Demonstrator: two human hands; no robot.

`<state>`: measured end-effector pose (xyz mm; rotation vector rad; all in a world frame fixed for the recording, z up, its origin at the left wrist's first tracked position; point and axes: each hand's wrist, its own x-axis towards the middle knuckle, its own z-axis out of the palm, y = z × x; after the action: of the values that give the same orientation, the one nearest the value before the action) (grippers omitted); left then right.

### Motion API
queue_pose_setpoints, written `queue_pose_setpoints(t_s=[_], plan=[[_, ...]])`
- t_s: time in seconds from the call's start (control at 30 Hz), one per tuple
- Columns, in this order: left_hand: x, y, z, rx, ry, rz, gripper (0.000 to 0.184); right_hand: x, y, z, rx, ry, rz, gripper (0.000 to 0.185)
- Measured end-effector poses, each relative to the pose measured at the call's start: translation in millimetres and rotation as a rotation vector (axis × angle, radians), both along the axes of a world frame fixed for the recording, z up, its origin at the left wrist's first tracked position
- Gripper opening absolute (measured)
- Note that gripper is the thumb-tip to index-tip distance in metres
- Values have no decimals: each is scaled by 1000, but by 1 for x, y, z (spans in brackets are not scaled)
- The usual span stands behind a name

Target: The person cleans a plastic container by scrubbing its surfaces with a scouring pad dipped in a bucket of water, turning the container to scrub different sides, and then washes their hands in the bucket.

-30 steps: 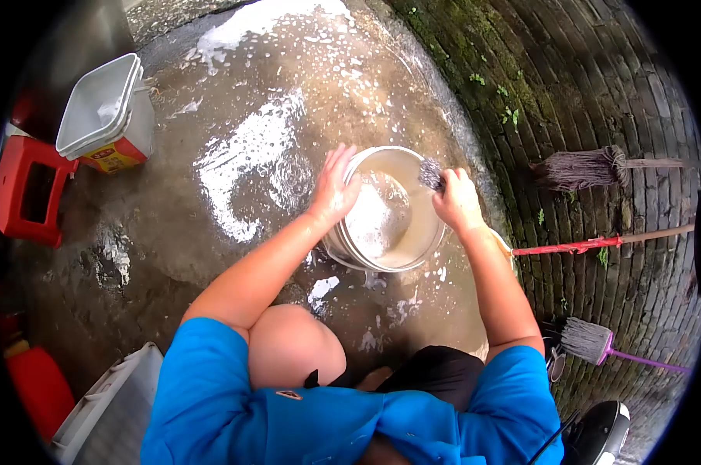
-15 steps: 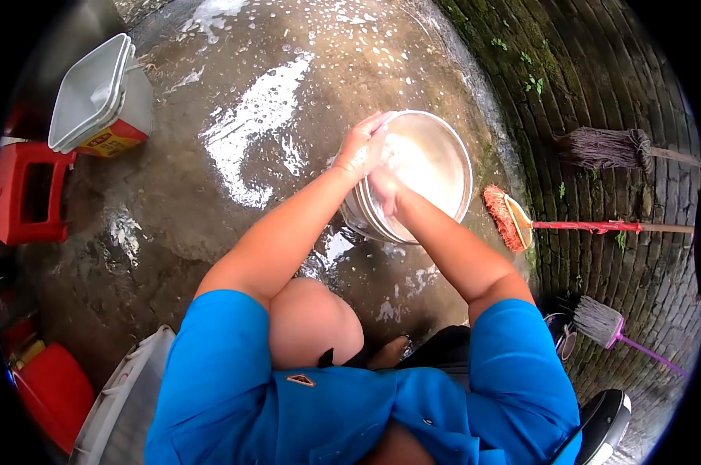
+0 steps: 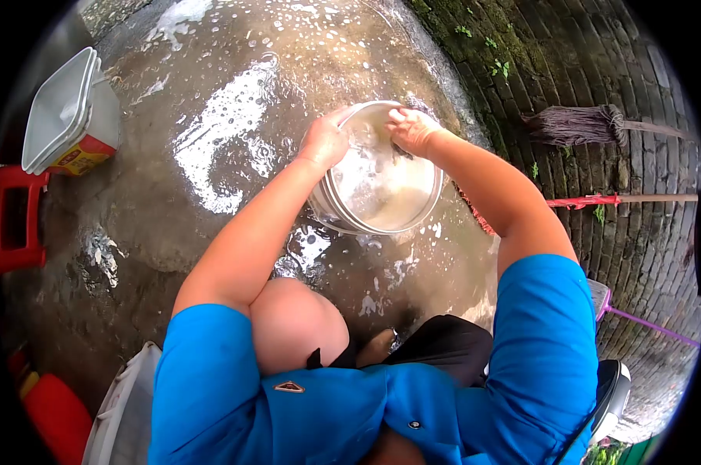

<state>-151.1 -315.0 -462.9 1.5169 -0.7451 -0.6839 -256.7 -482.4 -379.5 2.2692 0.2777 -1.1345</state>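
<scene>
A pale bucket [image 3: 336,203] stands tilted on the wet floor in front of me, with cloudy, foamy water inside. My left hand [image 3: 325,142] grips its left rim, the fingers partly hidden by the bucket wall. At the far right of the rim, my right hand [image 3: 412,132] is closed over the edge. Bits of a dark grey rag [image 3: 419,104] show on both sides of the rim under that hand; whether it is a cloth or a scouring pad I cannot tell.
Suds [image 3: 226,124] lie on the concrete floor. At left stand a white square bucket [image 3: 95,116] and a red stool [image 3: 31,225]. Along the brick wall [image 3: 583,62] at right are a mop [image 3: 575,125], a red-handled broom [image 3: 583,203] and a purple-handled brush [image 3: 645,324].
My right hand has moved from the near left inside of the bucket to its far right rim. The left hand has shifted slightly left along the rim, and the whole view has swung a little.
</scene>
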Motion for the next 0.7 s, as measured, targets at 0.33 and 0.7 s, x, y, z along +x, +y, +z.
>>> queue_pose_setpoints(t_s=[0.33, 0.7], plan=[[-13, 5, -2, -122, 19, 125, 44, -26, 138, -33, 667, -79, -1199, 44], [-10, 3, -2, -125, 137, 56, 31, 57, 57, -64, 1641, -1828, -2531, 32]])
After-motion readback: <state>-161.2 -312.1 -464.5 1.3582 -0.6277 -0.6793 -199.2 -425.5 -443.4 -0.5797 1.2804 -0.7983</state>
